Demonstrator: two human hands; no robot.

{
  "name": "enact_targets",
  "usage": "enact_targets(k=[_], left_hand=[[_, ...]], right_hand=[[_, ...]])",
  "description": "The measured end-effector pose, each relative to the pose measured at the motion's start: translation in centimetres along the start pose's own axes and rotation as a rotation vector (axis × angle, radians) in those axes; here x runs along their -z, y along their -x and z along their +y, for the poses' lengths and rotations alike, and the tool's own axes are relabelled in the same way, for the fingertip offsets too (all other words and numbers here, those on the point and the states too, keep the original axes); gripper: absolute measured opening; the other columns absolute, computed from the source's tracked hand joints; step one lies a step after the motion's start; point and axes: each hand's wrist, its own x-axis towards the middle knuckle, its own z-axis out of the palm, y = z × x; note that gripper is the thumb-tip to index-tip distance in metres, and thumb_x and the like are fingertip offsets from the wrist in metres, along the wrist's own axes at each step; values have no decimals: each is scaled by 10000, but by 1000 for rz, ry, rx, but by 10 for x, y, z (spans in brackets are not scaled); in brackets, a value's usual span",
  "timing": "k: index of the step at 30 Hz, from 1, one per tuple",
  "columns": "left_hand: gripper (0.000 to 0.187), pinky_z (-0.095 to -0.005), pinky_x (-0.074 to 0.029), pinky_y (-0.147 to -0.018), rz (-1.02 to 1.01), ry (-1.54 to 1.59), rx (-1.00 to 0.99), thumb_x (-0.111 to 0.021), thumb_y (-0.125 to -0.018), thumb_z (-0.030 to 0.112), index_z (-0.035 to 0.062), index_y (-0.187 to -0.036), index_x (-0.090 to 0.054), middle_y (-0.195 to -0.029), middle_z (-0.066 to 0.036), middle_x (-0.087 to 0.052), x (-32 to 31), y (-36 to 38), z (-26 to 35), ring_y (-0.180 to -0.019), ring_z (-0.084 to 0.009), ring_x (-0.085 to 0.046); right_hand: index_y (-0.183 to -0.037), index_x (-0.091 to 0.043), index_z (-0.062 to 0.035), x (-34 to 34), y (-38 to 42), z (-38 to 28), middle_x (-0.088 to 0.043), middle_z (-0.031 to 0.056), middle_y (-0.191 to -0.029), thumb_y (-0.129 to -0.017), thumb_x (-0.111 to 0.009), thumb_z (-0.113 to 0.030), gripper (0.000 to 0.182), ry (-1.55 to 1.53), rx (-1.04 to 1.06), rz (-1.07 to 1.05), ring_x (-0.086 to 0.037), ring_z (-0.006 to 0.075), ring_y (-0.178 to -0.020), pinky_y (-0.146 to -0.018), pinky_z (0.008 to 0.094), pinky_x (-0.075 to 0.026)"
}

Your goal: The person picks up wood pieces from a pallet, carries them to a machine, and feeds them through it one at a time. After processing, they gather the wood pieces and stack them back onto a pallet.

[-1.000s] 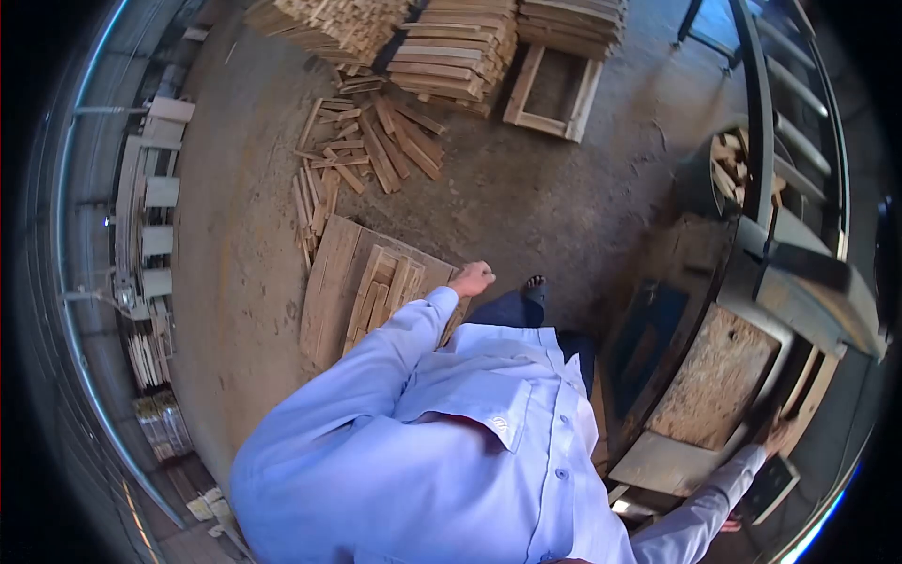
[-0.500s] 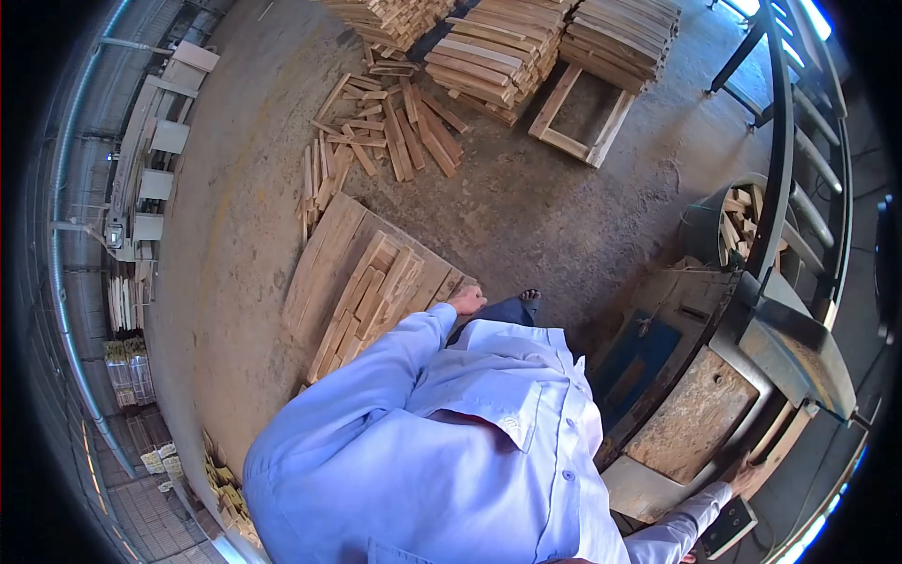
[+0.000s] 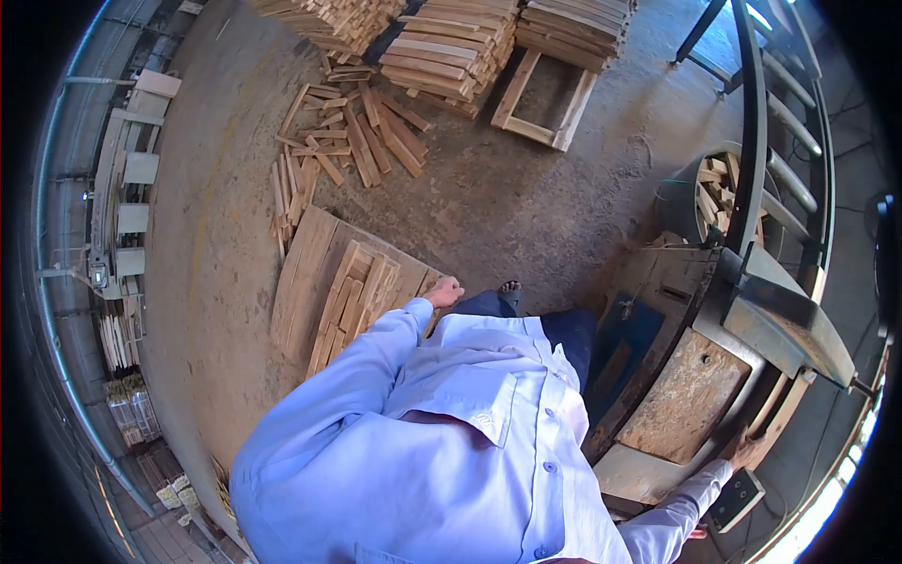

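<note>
My left hand is closed, its fingers curled at the near right corner of a wooden board platform. Whether it grips the edge or a small piece there is hidden. On the platform lies a stack of short wooden strips, partly covered by my sleeve. Over to the right, my right hand is on a light wooden strip that lies along the slot of a worn metal machine. Its fingers are bent over the strip, the tips partly hidden.
A bin of wood offcuts stands beyond the machine, beside a roller conveyor frame. Loose wooden pieces lie scattered on the floor. Stacked slats and an open wooden frame are farther back.
The view has shifted, so the platform, stacks and machine sit farther left and mostly higher or lower in the picture. Both hands stay at the same spots on the platform and the machine.
</note>
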Motion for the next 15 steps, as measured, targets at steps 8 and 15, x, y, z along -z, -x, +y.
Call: enact_targets(k=[8, 15], left_hand=[[382, -482, -524, -967, -82, -57, 35, -674, -911, 371, 30, -1065, -749, -1137, -231, -738, -16, -28, 44, -1127, -393, -680], [378, -481, -522, -989, 9, -32, -7, -678, -917, 371, 47, -1097, -750, -1149, -222, -738, -24, -29, 113, -1145, -392, -677]], right_hand=[[-1504, -465, -2, 24, 29, -40, -562, 211, -1444, -952, -673, -521, 786, 261, 26, 103, -534, 398, -1301, -1091, 486, -428], [-1432, -585, -145, 47, 66, -138, -611, 128, -1351, -947, -685, -417, 565, 458, -108, 252, -567, 308, -1242, -1047, 484, -444]])
